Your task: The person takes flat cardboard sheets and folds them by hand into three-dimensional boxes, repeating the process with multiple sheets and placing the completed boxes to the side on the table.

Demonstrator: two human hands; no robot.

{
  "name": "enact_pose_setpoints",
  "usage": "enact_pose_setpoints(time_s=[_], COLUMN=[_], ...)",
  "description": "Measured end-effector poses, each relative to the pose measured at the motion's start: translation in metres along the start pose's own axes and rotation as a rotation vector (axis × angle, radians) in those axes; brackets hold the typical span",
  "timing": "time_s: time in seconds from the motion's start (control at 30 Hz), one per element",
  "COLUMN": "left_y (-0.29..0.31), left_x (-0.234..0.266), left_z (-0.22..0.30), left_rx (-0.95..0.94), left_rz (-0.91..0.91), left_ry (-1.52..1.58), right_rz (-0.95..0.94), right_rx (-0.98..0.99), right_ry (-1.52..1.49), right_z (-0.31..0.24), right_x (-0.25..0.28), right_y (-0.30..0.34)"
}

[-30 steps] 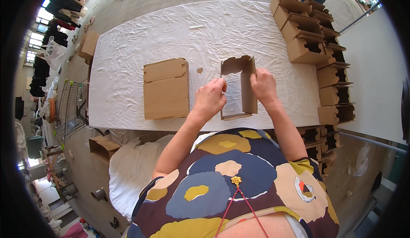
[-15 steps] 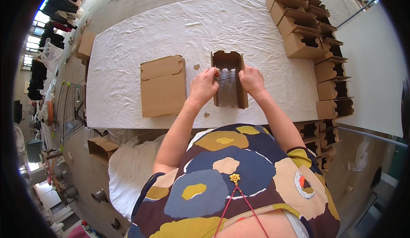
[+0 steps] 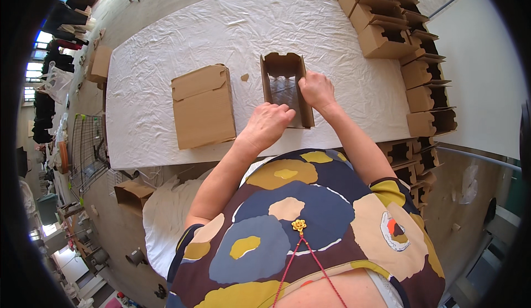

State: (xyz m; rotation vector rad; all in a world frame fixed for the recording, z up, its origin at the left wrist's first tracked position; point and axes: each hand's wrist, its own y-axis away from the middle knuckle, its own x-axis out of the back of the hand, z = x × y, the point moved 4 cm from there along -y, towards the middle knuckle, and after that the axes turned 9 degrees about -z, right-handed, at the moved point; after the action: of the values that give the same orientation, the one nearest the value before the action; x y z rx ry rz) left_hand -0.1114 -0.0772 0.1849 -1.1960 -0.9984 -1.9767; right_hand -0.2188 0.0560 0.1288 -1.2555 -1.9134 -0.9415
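A small open-topped cardboard box (image 3: 282, 64) stands on the white cloth before me, its notched end at the far side. The fingers of my right hand (image 3: 318, 90) are closed over its right wall. At the near left corner, my left hand (image 3: 266, 124) is curled over the box edge, its fingertips partly hidden inside. Left of the box lies a stack of flat folded cardboard (image 3: 202, 108), apart from both hands. A small cardboard scrap (image 3: 244, 77) rests between stack and box.
Rows of similar open cardboard boxes (image 3: 381, 43) line the table's right side, with more below its near right edge. The table (image 3: 149, 59) is covered in wrinkled white cloth. A wire rack (image 3: 91, 142) and an open box (image 3: 131, 193) stand at the left.
My left hand has slid from the box's left wall toward its near end. My right hand stays on the right wall. The whole view has shifted slightly.
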Motion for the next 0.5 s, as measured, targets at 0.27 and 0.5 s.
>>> enact_pose_setpoints(time_s=[0.27,0.5], left_y=[-0.022,-0.049], left_x=[-0.003,-0.02], left_z=[0.007,-0.01], left_rx=[0.037,0.089], left_rz=[-0.409,-0.414], left_ry=[0.116,0.185], right_rz=[-0.036,-0.045], right_rx=[-0.029,-0.036], right_ry=[0.024,0.01], right_z=[-0.002,-0.001], right_x=[0.001,0.0], right_y=[-0.001,-0.001])
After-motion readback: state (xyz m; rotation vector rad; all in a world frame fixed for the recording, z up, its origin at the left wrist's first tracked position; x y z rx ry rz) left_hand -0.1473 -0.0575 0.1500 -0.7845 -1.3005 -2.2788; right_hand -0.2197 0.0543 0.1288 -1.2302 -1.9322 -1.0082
